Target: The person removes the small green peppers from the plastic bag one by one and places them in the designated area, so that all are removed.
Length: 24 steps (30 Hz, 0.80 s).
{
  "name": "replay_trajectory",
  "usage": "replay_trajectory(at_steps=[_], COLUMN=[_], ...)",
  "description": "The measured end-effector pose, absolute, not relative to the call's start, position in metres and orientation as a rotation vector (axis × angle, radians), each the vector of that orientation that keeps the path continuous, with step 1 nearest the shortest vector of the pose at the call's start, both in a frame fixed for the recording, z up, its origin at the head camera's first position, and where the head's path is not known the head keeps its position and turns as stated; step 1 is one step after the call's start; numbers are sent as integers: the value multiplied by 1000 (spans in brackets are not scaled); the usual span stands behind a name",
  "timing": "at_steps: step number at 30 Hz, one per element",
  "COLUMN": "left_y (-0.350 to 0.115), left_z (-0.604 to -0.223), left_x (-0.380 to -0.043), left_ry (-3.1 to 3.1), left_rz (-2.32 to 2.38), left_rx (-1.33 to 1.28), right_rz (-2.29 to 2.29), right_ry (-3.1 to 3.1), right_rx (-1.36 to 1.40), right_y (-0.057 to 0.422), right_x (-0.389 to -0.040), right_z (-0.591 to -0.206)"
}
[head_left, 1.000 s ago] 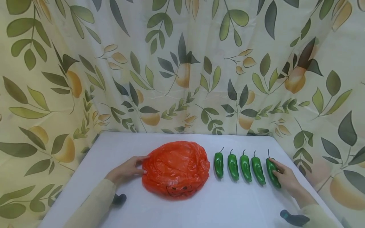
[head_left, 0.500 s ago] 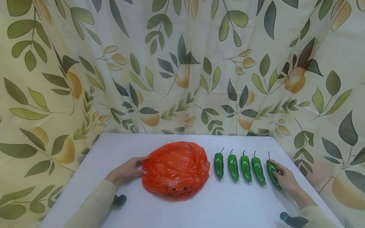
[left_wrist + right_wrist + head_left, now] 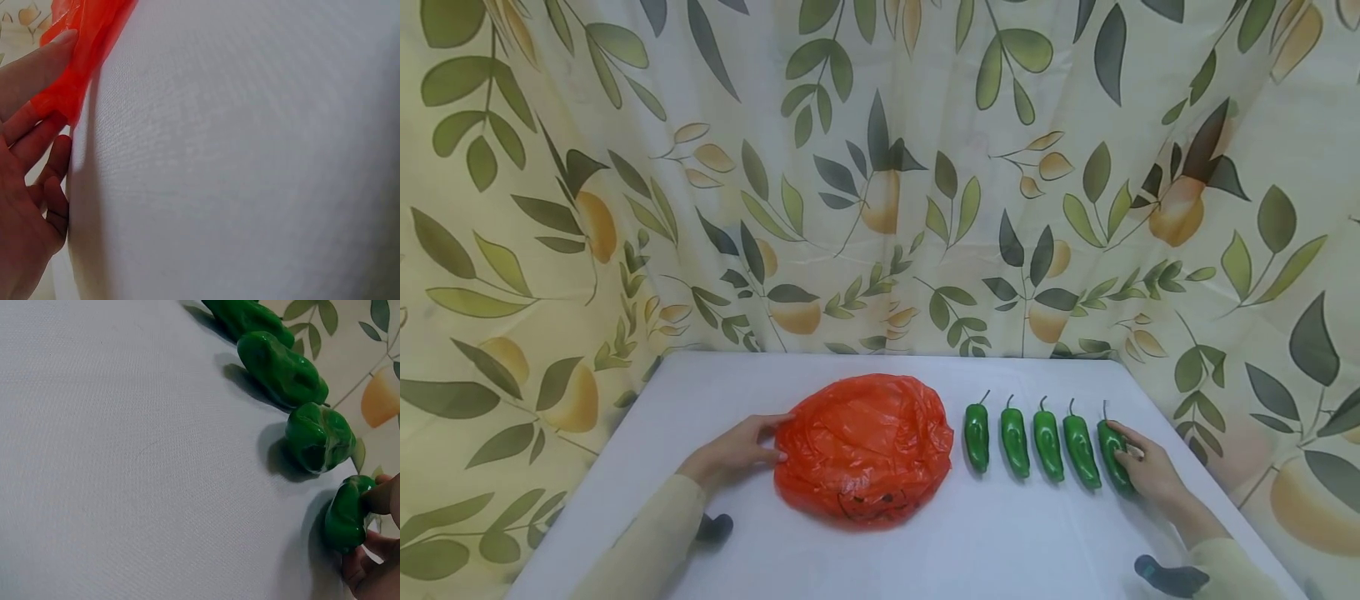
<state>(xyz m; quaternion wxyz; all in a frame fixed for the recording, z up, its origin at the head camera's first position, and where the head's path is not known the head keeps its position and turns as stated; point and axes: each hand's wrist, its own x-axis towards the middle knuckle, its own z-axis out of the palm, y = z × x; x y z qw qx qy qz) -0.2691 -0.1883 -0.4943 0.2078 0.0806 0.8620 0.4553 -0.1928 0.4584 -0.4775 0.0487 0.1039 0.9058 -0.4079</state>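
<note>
A crumpled, puffed-out red plastic bag (image 3: 868,442) with a black face drawn on its front lies mid-table. My left hand (image 3: 737,450) is at its left side; in the left wrist view the thumb (image 3: 37,72) lies on the plastic bag (image 3: 90,37) with fingers behind, pinching its edge. To the right of the bag, several glossy green chili peppers (image 3: 1047,442) stand in a row, stems pointing away. My right hand (image 3: 1153,475) holds the rightmost green pepper (image 3: 1112,454) between thumb and fingers. The right wrist view shows that pepper (image 3: 347,515) gripped from its side, its far part hidden by fingers.
The white-covered table (image 3: 1000,542) has its back edge against a curtain (image 3: 880,183) printed with leaves and fruit. Curtain also hangs along the left and right sides. A dark strap end (image 3: 715,527) sticks out near the left wrist, another dark piece (image 3: 1172,577) near the right.
The right hand has shifted the rightmost pepper slightly toward me and a little left, closer to its neighbour. The left hand and the bag stay in place.
</note>
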Motion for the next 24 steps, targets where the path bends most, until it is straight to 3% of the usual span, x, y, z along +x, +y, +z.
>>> replay_trajectory(at_steps=[24], left_y=[-187], left_z=[-490], left_x=[-266], left_ry=[2424], left_rz=[1236], left_rx=[229], right_rz=[-1200], right_ry=[2762], right_rx=[323], right_y=[458], right_x=[-195], right_z=[-478])
